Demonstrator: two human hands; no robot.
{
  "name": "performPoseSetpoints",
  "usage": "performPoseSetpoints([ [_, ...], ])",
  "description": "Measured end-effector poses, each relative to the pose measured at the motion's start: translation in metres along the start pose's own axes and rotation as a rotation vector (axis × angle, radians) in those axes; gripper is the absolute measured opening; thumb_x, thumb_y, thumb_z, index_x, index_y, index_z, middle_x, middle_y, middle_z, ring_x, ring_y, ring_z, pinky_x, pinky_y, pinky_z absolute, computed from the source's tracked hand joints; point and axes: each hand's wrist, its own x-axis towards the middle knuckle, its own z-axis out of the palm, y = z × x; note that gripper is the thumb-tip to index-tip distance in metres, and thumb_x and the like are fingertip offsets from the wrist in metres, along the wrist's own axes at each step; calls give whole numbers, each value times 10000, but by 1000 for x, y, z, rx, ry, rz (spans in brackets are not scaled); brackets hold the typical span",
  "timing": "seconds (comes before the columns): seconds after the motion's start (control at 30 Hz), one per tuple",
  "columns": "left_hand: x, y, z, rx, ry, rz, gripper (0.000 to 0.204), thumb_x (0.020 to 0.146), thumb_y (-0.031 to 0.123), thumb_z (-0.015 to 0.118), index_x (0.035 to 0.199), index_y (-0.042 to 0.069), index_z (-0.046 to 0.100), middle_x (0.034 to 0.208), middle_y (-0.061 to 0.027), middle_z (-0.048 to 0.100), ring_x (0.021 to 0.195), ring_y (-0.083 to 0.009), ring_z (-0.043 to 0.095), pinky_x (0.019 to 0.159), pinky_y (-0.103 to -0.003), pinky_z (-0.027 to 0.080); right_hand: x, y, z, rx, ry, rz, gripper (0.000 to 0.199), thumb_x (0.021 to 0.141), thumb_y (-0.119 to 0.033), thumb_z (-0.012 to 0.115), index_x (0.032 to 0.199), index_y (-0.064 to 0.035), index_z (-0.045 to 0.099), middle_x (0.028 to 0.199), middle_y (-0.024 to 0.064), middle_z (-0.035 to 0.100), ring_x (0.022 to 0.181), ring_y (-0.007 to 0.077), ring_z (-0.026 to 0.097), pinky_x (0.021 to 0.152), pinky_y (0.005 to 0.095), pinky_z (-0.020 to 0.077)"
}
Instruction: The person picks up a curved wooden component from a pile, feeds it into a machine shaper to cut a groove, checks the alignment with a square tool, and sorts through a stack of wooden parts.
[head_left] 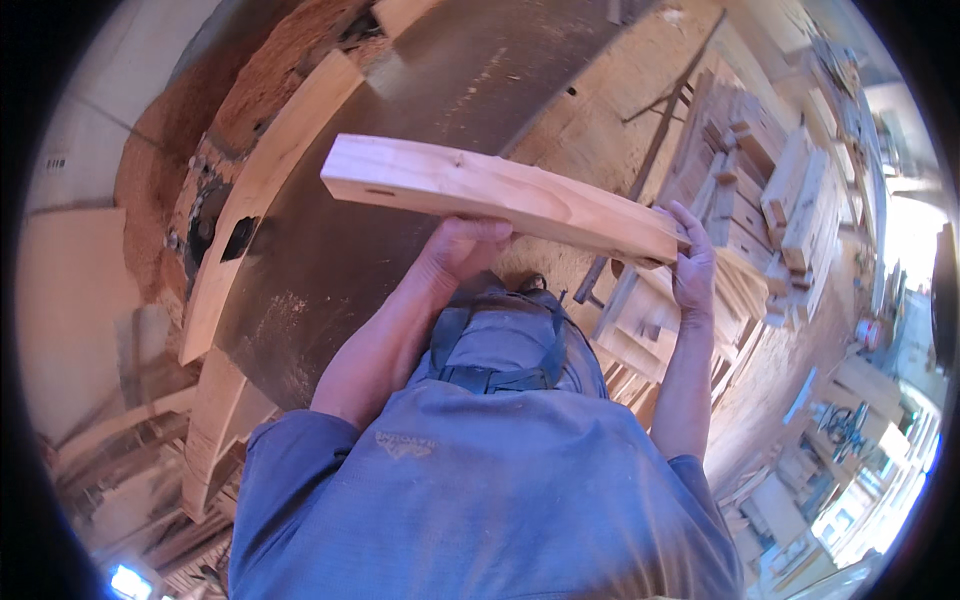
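Both my hands hold up a thick, pale wooden beam with a slot cut in its side near the left end and a dark hole near the right end. My left hand supports it from below around the middle, its thumb along the lower edge. At the right end, my right hand is wrapped round the beam. Beneath and to the left lies a dark, flat machine table dusted with sawdust. Along that table's left side runs a curved-looking wooden fence board with a dark notch, beside a blackened machine part.
Sawdust is heaped behind the fence board. To my right stands a stack of cut timber pieces, several with slots. A metal stand is between the table and the stack. Wood scraps lie at the lower left.
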Motion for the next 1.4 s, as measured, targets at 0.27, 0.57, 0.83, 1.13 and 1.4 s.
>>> performPoseSetpoints([
  [0.27,-20,42,-34,-54,-73,378,796,826,-99,745,1508,237,508,1668,-148,346,1549,-326,311,1270,-515,265,93,-11,61,-250,-250,-143,569,845,155,493,1387,26,610,1312,138,690,1228,217,652,1070,344,515],
  [0.57,-32,48,-60,-340,566,607,372,890,21,741,1247,-29,649,1230,-161,707,1172,-297,681,1114,-469,524,240,-8,177,-171,-619,73,656,797,99,550,1451,41,537,1336,152,632,1245,228,619,1093,360,473],
  [0.83,4,51,-95,-430,752,1034,272,932,62,675,1174,-58,648,1159,-203,716,1142,-366,684,1106,-574,515,331,-3,278,-139,-901,133,644,885,82,628,1504,81,450,1309,165,666,1158,195,654,964,288,524],
  [1.13,45,70,-62,-471,1221,1035,510,934,287,752,1313,8,556,1113,-226,676,1060,-381,689,1004,-563,565,383,-18,310,-280,-1165,196,625,879,55,668,1483,49,508,1270,166,688,1090,192,676,951,309,545],
  [1.4,55,89,-52,-537,1437,972,521,978,411,717,1231,-9,540,1068,-214,658,853,-353,720,819,-509,631,411,-22,349,-552,-1407,-6,420,969,-157,672,1348,24,646,934,45,681,771,102,593,645,263,463],
])
